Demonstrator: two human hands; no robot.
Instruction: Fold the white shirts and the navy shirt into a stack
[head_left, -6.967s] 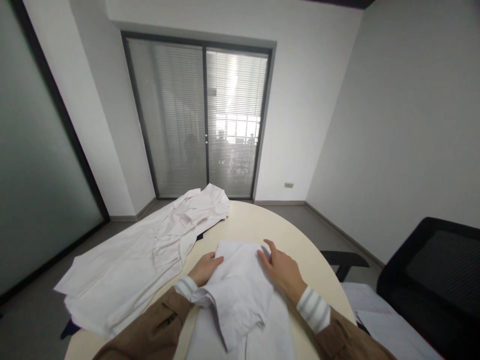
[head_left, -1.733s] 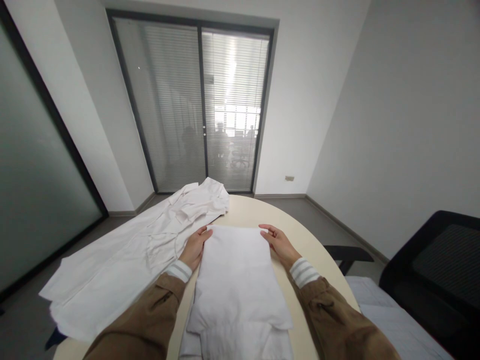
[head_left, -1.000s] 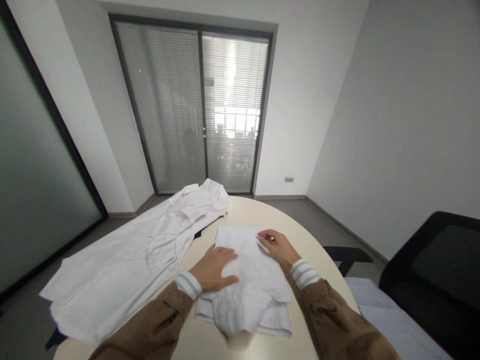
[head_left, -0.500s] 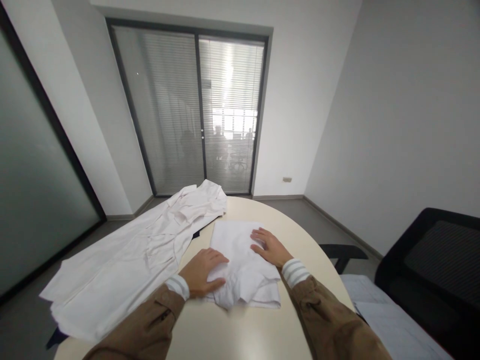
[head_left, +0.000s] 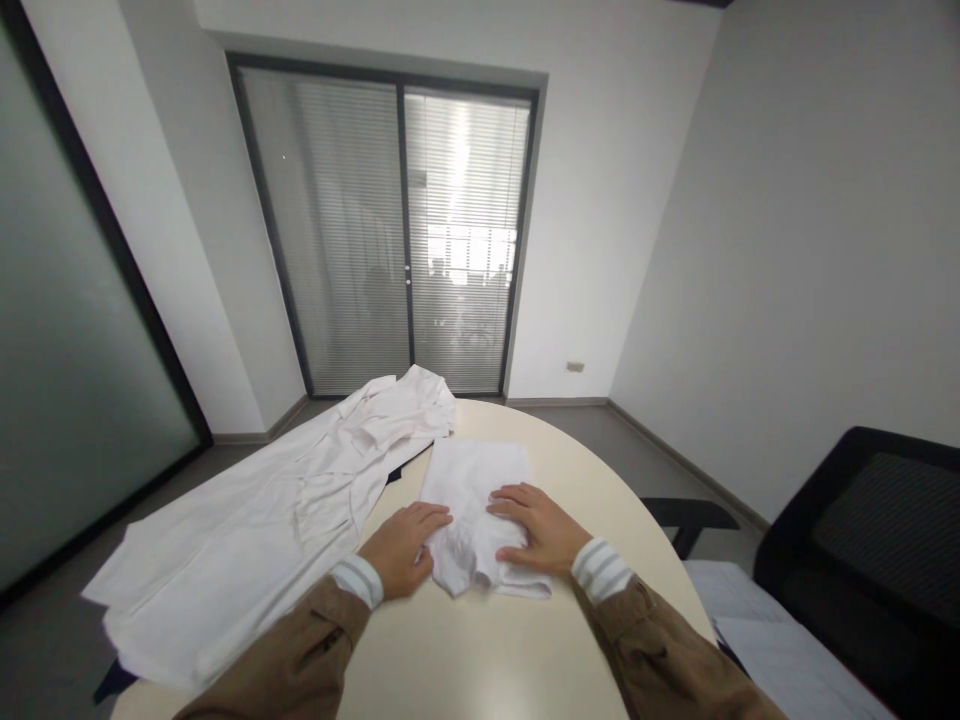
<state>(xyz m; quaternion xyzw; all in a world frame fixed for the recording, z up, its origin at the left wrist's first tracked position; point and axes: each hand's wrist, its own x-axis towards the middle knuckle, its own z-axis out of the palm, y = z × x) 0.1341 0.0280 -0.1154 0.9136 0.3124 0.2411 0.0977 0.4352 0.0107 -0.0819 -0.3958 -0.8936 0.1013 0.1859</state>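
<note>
A folded white garment [head_left: 480, 475] lies on the pale round table [head_left: 487, 670], its near part creased and rumpled. On its left side rests my left hand [head_left: 406, 548], open, with the fingertips on the cloth and the thumb by the near left edge. My right hand [head_left: 538, 528] lies open across the right side, palm down, fingers spread apart and thumb toward the near edge. Some of the cloth beneath both hands is hidden.
Long white garments [head_left: 247, 530] are spread along the table's left side, with dark fabric peeking out underneath. A black mesh office chair [head_left: 870, 550] stands at the right, white cloth [head_left: 780, 620] on its seat. Beyond the table is a glass partition [head_left: 337, 240] with blinds.
My right hand has moved down and slightly left over the garment. The left hand has shifted a little, its thumb now nearer the cloth's edge. The garment's near edge looks drawn in slightly.
</note>
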